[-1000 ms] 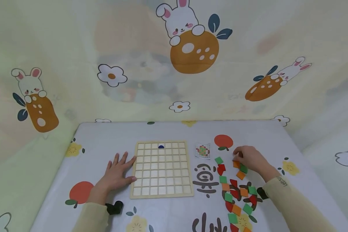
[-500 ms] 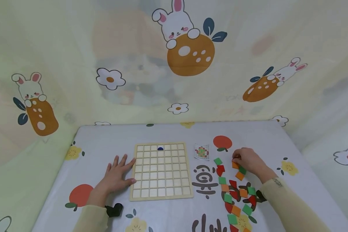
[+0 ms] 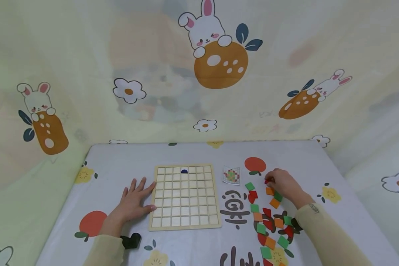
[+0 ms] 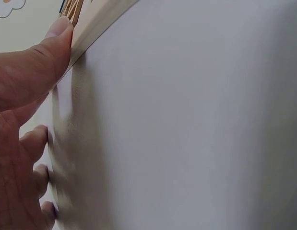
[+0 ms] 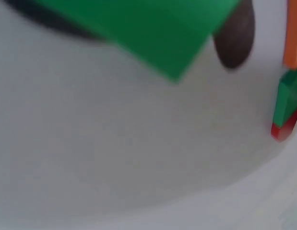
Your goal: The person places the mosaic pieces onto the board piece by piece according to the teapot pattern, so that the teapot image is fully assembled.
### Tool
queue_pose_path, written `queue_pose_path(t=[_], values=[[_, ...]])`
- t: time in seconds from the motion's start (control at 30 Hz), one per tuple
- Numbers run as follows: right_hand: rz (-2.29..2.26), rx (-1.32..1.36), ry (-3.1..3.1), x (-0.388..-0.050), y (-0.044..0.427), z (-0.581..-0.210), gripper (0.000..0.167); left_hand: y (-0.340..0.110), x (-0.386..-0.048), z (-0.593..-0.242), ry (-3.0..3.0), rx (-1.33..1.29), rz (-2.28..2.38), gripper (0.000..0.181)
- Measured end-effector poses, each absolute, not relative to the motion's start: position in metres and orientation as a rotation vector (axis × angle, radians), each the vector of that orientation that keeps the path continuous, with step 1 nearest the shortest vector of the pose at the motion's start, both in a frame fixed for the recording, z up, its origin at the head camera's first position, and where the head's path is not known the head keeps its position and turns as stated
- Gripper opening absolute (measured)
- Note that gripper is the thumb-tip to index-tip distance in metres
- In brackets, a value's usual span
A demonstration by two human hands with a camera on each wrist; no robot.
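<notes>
In the head view my left hand point(image 3: 133, 203) lies spread with fairly straight fingers, its thumb and index finger touching the left edge of a wooden grid board point(image 3: 185, 228). The left wrist view shows the thumb point(image 4: 54, 52) against the board's side point(image 4: 98, 26). One dark blue piece point(image 3: 184, 171) sits in the board's top row. To the right of the board, my right hand point(image 3: 285, 185) pinches a small red tile point(image 3: 267, 181), mostly hidden by the fingers. Orange tiles point(image 3: 275, 203) and a green tile point(image 3: 278, 196) lie just below that hand.
A small pattern card point(image 3: 231, 175) lies between the board and the right hand. Several loose red, green and orange tiles, such as a green one point(image 3: 266, 252), spread down the table's right side. A black wrist device point(image 3: 131, 241) shows under the left wrist.
Red now shows at my right fingertips, which have shifted very slightly. My left hand has stayed at the board's edge. The head view has tilted a little.
</notes>
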State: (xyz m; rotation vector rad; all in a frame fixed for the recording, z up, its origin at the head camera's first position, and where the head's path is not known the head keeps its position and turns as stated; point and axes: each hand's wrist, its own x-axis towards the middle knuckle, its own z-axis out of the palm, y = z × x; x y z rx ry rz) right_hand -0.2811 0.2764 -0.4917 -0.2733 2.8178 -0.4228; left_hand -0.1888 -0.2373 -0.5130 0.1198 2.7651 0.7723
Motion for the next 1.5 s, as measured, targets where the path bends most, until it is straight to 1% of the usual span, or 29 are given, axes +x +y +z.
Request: queue_pose_path(t=[0.1, 0.17, 0.23, 0.3, 0.37, 0.43, 0.53, 0.67, 0.87, 1.03, 1.3, 1.4, 1.5], values=[[-0.463, -0.259, 2.858, -0.282, 0.264, -0.488, 0.023, -0.238, -0.190, -0.511, 2.762, 0.125, 0.772, 0.085], [-0.506, -0.337, 2.924, -0.283, 0.245, -0.481, 0.023, -0.239, -0.191, -0.510, 2.762, 0.131, 0.772, 0.084], [-0.551, -0.452, 2.972, -0.284, 0.215, -0.472, 0.023, -0.239, -0.192, -0.509, 2.765, 0.137, 0.776, 0.084], [-0.547, -0.644, 2.987, -0.284, 0.176, -0.465, 0.019, -0.238, -0.193, -0.509, 2.772, 0.139, 0.777, 0.084], [-0.516, -0.813, 2.937, -0.286, 0.134, -0.463, 0.018, -0.238, -0.193, -0.510, 2.780, 0.145, 0.771, 0.084], [-0.478, -0.909, 2.851, -0.288, 0.096, -0.465, 0.018, -0.236, -0.194, -0.511, 2.785, 0.150, 0.771, 0.084], [-0.445, -0.973, 2.756, -0.293, 0.050, -0.474, 0.014, -0.232, -0.194, -0.514, 2.786, 0.156, 0.766, 0.084], [-0.423, -0.978, 2.723, -0.296, 0.015, -0.484, 0.007, -0.228, -0.194, -0.517, 2.779, 0.144, 0.770, 0.084], [-0.356, -0.985, 2.741, -0.298, -0.007, -0.488, 0.010, -0.229, -0.195, -0.518, 2.777, 0.104, 0.754, 0.084], [-0.292, -1.037, 2.741, -0.301, -0.014, -0.490, 0.007, -0.235, -0.194, -0.517, 2.782, 0.093, 0.749, 0.084], [-0.204, -1.202, 2.751, -0.305, -0.015, -0.493, 0.009, -0.237, -0.190, -0.511, 2.777, 0.108, 0.793, 0.084], [-0.167, -1.216, 2.738, -0.304, -0.015, -0.490, 0.009, -0.237, -0.189, -0.510, 2.778, 0.118, 0.797, 0.083], [-0.165, -1.239, 2.706, -0.300, -0.011, -0.485, 0.013, -0.237, -0.189, -0.510, 2.780, 0.123, 0.798, 0.083]])
